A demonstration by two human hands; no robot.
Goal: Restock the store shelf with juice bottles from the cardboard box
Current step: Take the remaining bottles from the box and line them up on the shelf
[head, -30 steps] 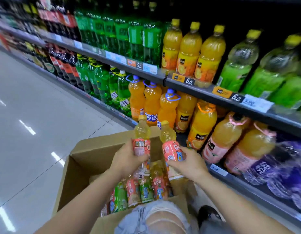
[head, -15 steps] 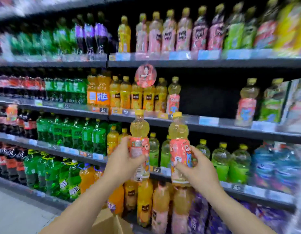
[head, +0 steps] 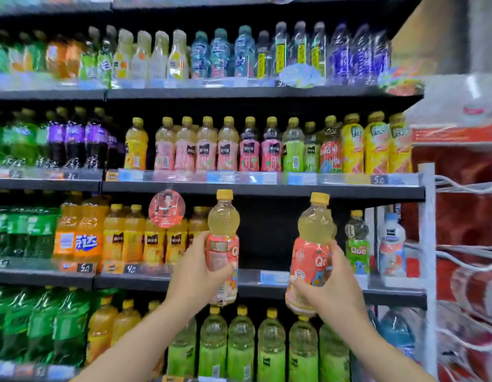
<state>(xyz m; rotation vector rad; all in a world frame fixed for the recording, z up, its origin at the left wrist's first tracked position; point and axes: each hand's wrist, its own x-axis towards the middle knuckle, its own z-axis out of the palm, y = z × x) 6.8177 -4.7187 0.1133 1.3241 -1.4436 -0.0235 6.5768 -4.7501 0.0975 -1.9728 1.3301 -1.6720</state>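
Shelves: We see a tall black store shelf (head: 267, 188) full of drinks, with four rows showing and price tags along each edge.
Top row: We see pale, blue and purple bottles there, all blurry.
Second row: We see a line of juice bottles with yellow caps and pink, green and yellow labels (head: 228, 146). Far left of them are dark bottles with purple labels.
Third row: This is the row our hands are at. On the left are green soda bottles and orange drink bottles (head: 134, 238). In the middle is a dark empty gap (head: 267, 232). On the right stands one small bottle with a green label (head: 357, 244), and just beside it a white bottle with a blue cap (head: 391, 245).
Bottom row: We see big green bottles on the left and big pale green ones (head: 240, 346) in the middle.
Red rack: On the far right is a white wire rack (head: 460, 188) with red packs in it.
Round tag: A red round tag (head: 167, 208) hangs from the shelf edge above the orange drinks.
Left hand: Our left hand (head: 195, 274) is wrapped around a juice bottle (head: 222, 244) with a yellow cap and a pink-red label. It stands straight up, in front of the left part of the gap.
Right hand: Our right hand (head: 329, 288) is closed around a second juice bottle (head: 312, 252) of the same kind. It leans a little to the right, in front of the right part of the gap, near the green-label bottle.
Box: We cannot see the cardboard box here.
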